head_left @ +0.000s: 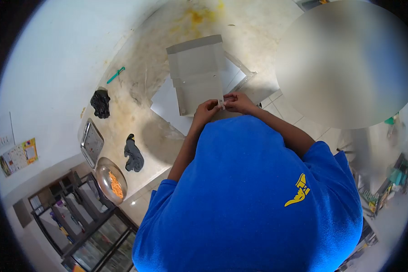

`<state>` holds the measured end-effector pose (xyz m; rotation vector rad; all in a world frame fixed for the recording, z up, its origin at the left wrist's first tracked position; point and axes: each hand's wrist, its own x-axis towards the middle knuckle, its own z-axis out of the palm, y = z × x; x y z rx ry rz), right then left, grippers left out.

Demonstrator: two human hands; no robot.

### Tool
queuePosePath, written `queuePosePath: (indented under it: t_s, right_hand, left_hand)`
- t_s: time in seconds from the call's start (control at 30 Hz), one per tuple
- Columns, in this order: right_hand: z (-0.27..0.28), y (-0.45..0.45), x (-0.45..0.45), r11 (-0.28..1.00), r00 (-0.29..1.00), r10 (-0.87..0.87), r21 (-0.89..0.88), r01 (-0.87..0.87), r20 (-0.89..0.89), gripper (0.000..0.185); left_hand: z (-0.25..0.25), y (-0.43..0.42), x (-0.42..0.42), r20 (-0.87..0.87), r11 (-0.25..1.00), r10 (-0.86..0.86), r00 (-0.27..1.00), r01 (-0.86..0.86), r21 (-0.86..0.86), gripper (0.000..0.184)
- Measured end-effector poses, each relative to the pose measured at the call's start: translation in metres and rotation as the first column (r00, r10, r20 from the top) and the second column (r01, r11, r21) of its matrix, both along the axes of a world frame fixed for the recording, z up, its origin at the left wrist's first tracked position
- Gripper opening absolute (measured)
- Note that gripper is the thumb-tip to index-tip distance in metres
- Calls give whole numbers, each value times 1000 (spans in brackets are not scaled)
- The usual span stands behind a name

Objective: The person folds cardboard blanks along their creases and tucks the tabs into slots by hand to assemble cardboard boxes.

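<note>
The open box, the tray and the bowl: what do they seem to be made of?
Open box: probably cardboard, matte and pale, judging by its thin flat walls and folded flap.
Tray: likely metal, glossy, from its bright reflective rim.
Bowl: smooth and shiny, probably metal too, given its silvery sheen.

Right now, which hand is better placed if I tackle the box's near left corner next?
Probably your left hand: it sits closer to that corner of the box, while your right hand is farther over. Both are at the near right corner.
</note>
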<state>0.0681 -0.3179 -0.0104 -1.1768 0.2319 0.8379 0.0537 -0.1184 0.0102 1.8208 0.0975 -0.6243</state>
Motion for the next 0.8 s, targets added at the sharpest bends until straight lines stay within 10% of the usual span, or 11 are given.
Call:
queuePosePath:
  t_s: [0.27,0.47,0.57,0.63,0.67,0.8]
  right_hand:
    - [-2,0,6,996,994,80,-32,-82,-79,57]
    - [17,7,2,983,985,123,-147,-106,117,54]
    - [-59,-12,20,783,40,618,-611,-116,785,44]
    - [-12,1,19,866,486,493,-460,-195,721,40]
    - [41,9,5,972,975,188,-165,-167,117,37]
    - [64,12,12,734,407,632,-678,-40,659,43]
  left_hand:
    - [-1,-4,-25,103,999,52,993,-50,-16,44]
    - [23,-19,-26,275,821,-127,953,-55,569,40]
    - [21,-15,-28,283,789,-129,951,-74,610,36]
    - [22,-15,-34,302,698,-200,932,-81,712,33]
    - [14,-15,-36,326,674,-219,920,-99,732,31]
    - [1,-8,-47,495,706,-212,843,-218,674,26]
